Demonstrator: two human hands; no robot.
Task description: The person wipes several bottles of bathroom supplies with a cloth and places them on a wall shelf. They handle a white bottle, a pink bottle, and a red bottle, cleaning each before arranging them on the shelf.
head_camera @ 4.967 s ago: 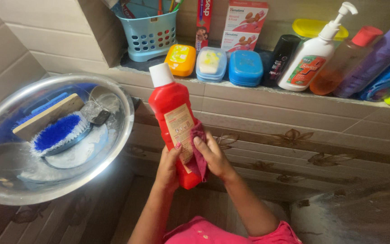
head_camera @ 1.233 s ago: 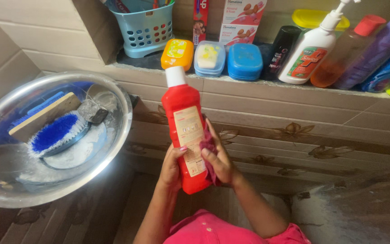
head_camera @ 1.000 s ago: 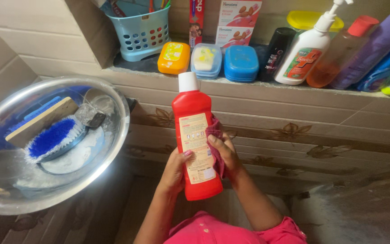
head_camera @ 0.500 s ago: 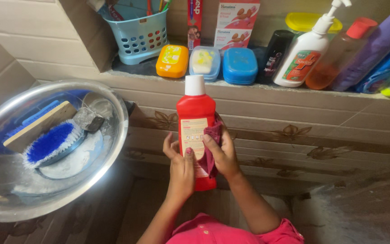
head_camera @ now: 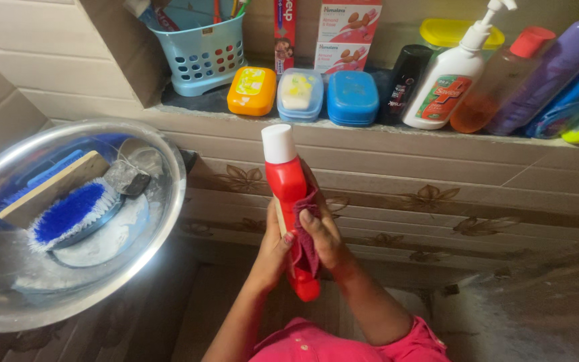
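My left hand [head_camera: 273, 249] wraps its fingers around the lower body of the red bottle [head_camera: 291, 201], which tilts upright in the air before the tiled wall, while my right hand [head_camera: 323, 236] presses a maroon cloth [head_camera: 305, 231] closed against its side. To the left I see a steel basin [head_camera: 169, 201] holding a blue brush [head_camera: 68, 213]. Behind stands a shelf [head_camera: 383, 129] crowded with soap boxes [head_camera: 299, 95] and a pump bottle [head_camera: 452, 84].

Red bottle [head_camera: 292, 201] with white cap, held upright, two red-and-white cartons [head_camera: 343, 33] on shelf, white pump bottle [head_camera: 445, 87] with label
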